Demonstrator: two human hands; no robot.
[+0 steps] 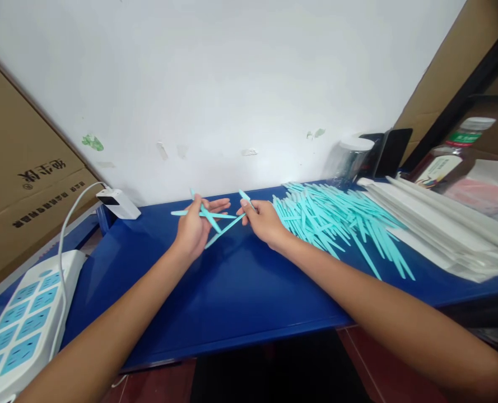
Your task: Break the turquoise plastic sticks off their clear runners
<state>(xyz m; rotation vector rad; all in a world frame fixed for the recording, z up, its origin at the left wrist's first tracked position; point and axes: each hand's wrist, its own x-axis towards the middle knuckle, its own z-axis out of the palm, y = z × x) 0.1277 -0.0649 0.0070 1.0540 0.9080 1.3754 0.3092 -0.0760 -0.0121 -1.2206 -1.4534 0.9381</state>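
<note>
My left hand [193, 228] is in the middle of the table, its thumb pressed over two slim turquoise plastic sticks [209, 215] that cross each other. Its other fingers reach out behind them. Just to the right, my right hand [263, 219] pinches another turquoise stick [227, 228] near its upper end. That stick slants down to the left, and its lower end comes close to my left palm; whether they touch I cannot tell. Beside my right hand spreads a loose pile of similar turquoise sticks [316, 215]. Their exact kind is unclear.
The blue table [215, 313] meets a white wall. A white power strip [30, 319] and a small white device [118, 202] with a cable are at left. Clear plastic bags [446, 229], a lidded jar [352, 159] and a bottle [452, 151] stand at right. Cardboard [17, 168] borders the left.
</note>
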